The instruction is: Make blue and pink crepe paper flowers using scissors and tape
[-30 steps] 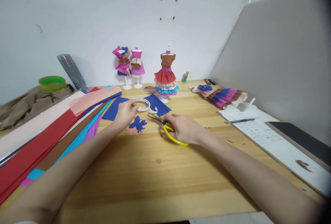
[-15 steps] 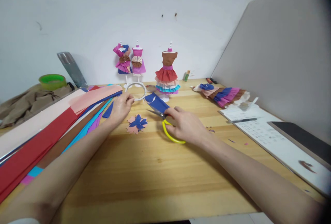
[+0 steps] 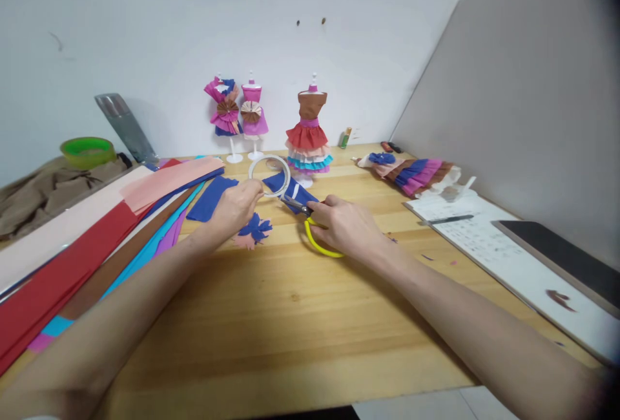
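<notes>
My left hand (image 3: 238, 205) pinches a roll of white tape (image 3: 252, 165) by its near left edge, held upright above the table. In my right hand (image 3: 346, 221) is a pair of scissors (image 3: 322, 244) with yellow handles, its blades pointing left at the tape roll's lower right side. Behind the blades lies a blue paper piece (image 3: 304, 195) with a short white strip across it. Another blue paper piece (image 3: 209, 199) lies left of my left hand. Just below the roll rests a cut blue and pink paper flower (image 3: 254, 231), partly covered by my left hand.
Long coloured paper strips (image 3: 82, 265) fan out on the left beside a brown cloth (image 3: 33, 200) and a green tape roll (image 3: 87, 152). Small mannequins in paper dresses (image 3: 310, 136) stand at the back. At right are a paper dress lying down (image 3: 416, 174), a white board (image 3: 484, 245) and a phone (image 3: 557, 258).
My left hand and the tape roll have moved right, up to the scissors, uncovering more of the left blue paper. The scissor blades look closer together now.
</notes>
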`<state>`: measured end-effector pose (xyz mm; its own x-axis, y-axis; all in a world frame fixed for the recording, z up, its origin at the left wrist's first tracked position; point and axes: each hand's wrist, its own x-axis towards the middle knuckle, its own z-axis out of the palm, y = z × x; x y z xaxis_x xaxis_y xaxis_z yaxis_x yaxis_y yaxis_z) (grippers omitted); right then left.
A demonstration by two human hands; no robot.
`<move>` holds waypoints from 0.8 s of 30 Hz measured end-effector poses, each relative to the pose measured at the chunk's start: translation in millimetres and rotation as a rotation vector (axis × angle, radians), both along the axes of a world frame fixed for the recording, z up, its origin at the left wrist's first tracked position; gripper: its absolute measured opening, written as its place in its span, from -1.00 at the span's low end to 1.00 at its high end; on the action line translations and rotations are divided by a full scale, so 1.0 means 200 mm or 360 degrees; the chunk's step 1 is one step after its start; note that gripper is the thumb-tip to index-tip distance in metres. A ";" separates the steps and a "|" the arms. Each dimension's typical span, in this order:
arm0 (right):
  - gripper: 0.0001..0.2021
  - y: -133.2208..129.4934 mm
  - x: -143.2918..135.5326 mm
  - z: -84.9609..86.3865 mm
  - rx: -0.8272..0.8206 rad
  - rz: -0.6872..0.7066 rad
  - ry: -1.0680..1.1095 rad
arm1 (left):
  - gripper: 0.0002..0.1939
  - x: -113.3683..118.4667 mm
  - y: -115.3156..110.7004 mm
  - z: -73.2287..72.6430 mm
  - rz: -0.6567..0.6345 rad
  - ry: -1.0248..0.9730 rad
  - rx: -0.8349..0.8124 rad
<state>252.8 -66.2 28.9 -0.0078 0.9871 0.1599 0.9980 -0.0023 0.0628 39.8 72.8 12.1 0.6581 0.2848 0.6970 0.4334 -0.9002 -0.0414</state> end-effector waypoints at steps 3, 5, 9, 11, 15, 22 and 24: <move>-0.70 0.00 0.00 0.01 -0.0023 0.0001 -0.0024 | -0.79 0.00 -0.02 0.00 -0.0060 0.0092 0.0115; -0.72 0.00 0.00 0.01 -0.0044 0.0004 -0.0036 | -0.76 0.00 -0.03 0.01 -0.0095 0.0156 0.0102; -0.75 -0.01 -0.01 0.02 -0.0117 -0.0033 -0.0055 | -0.80 0.00 -0.04 0.02 -0.0052 0.0092 -0.0157; -0.74 -0.01 -0.01 0.04 -0.0167 -0.0092 -0.0044 | -0.85 0.01 -0.03 0.02 0.0063 -0.0096 -0.0474; -0.70 -0.02 -0.03 0.06 -0.0264 -0.0205 -0.0047 | -0.95 0.01 0.06 -0.03 0.0217 -0.0664 -0.1326; -0.70 -0.03 -0.04 0.04 -0.0248 -0.0114 -0.0038 | -0.80 0.02 0.11 -0.09 0.0171 -0.0814 -0.1829; -0.70 -0.03 -0.05 0.02 -0.0286 -0.0047 -0.0008 | -0.79 0.02 0.08 -0.07 0.0144 -0.0775 -0.1915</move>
<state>243.8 -72.6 33.7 0.0216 0.9996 -0.0191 0.9974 -0.0202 0.0696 44.1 89.0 -2.1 0.3571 0.9242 0.1352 0.2359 -0.2293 0.9443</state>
